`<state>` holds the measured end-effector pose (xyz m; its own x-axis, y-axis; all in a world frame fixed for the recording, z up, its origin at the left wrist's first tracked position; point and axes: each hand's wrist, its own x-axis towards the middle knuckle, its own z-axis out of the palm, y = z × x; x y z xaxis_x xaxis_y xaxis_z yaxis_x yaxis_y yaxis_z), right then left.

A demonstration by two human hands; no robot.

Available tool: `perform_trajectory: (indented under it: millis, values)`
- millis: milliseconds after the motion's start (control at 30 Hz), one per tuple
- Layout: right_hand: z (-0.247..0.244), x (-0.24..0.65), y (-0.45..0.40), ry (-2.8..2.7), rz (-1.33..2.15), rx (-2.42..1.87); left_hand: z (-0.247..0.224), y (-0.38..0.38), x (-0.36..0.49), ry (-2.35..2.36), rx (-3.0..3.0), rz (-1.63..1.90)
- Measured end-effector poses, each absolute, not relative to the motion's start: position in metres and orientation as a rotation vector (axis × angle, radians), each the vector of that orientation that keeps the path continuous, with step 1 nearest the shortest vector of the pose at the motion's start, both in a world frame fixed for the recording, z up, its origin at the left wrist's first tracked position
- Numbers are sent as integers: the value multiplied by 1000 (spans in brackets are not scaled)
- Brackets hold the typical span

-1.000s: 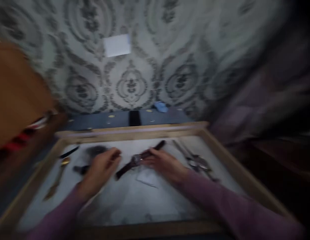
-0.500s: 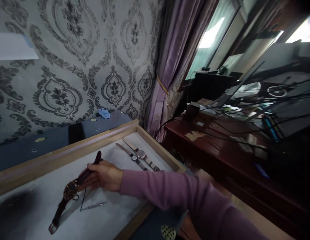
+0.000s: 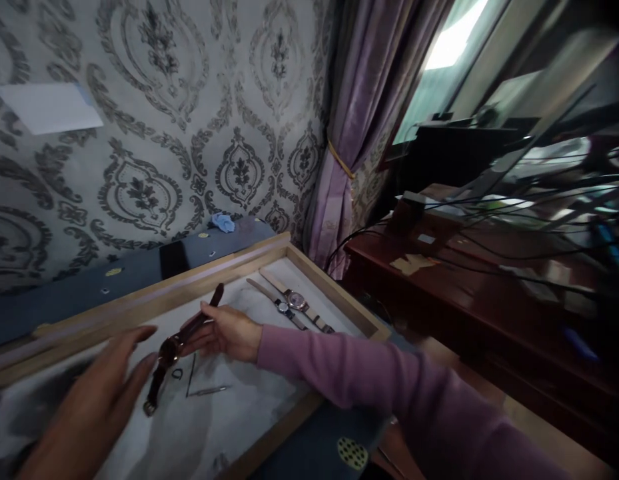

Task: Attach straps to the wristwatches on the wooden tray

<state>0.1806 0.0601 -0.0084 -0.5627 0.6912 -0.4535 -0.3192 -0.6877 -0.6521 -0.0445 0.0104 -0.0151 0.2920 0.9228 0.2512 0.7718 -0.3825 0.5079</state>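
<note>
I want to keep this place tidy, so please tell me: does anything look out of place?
Yes: black cables trail untidily across the desk, and a crumpled blue item, which looks discarded, lies outside the wooden tray, near the wall. The watch in the right hand shows no clear damage.

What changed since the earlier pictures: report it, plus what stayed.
The bare left hand, out of view half a second ago, is back, beside the dark-brown-strapped watch; contact is unclear. The bare right hand still holds that watch. Two pale-strapped wristwatches stay in the wooden-rimmed tray.
</note>
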Motion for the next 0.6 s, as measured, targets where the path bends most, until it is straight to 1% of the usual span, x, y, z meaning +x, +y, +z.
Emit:
perform_trajectory:
  millis: [100,167,233,400,600]
  values:
    - [-12,181,64,-687,2219,-956,9,23,-4,1408,2046,655]
    - [-15,182,66,-688,2197,-963,13,26,10,1288,1869,613]
    - [-16,183,68,-696,2167,-973,11,25,13,1228,1722,598]
    - [-16,187,67,-751,2116,-964,-3,14,4,1113,1561,692]
    - [-13,185,64,-845,2097,-997,-6,13,-3,1119,1416,678]
